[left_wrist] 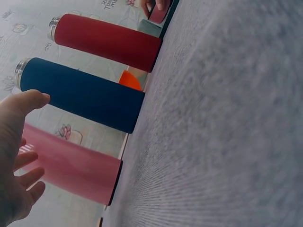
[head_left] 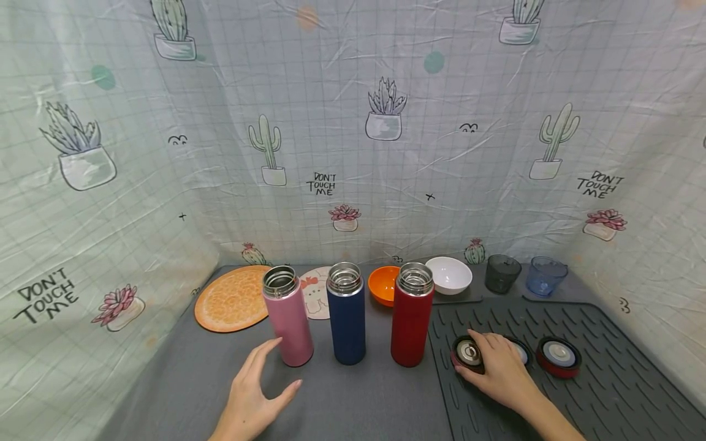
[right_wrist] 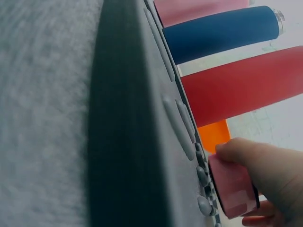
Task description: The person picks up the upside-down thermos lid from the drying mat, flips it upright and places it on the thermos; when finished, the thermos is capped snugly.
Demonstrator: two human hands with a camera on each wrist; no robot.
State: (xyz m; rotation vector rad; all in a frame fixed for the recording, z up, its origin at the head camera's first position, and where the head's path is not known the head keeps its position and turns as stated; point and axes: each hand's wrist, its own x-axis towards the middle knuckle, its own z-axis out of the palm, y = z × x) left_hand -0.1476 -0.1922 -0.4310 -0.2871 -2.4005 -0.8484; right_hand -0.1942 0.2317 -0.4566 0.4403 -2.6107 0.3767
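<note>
We see 3 open steel-rimmed insulated bottles standing upright in a row on the grey felt table cover (head_left: 358,398), and we take the tall red bottle (head_left: 411,315) as our landmark. The navy blue bottle (head_left: 346,313) stands just left of it, and the pink bottle (head_left: 287,317) left again. Directly right of the red bottle lies the dark ribbed rubber drying mat (head_left: 607,392), which carries 3 round lids.

The right hand (head_left: 499,367) rests on the mat close to the red bottle's base, its thumb and fingers curled over the pink-walled lid with a steel centre (head_left: 467,354); the right wrist view shows the thumb (right_wrist: 241,150) pressed on the lid's rim. A second lid (head_left: 521,350) is mostly hidden behind this hand, and a red lid (head_left: 559,356) lies further right.

We judge that the lid lifts best when pinched evenly across its rim and kept level, clear of its neighbour.

The left hand (head_left: 256,395) hovers beside the pink bottle's base, fingers spread and relaxed, and holds nothing; we cannot tell whether a fingertip (head_left: 274,343) touches the bottle.
</note>
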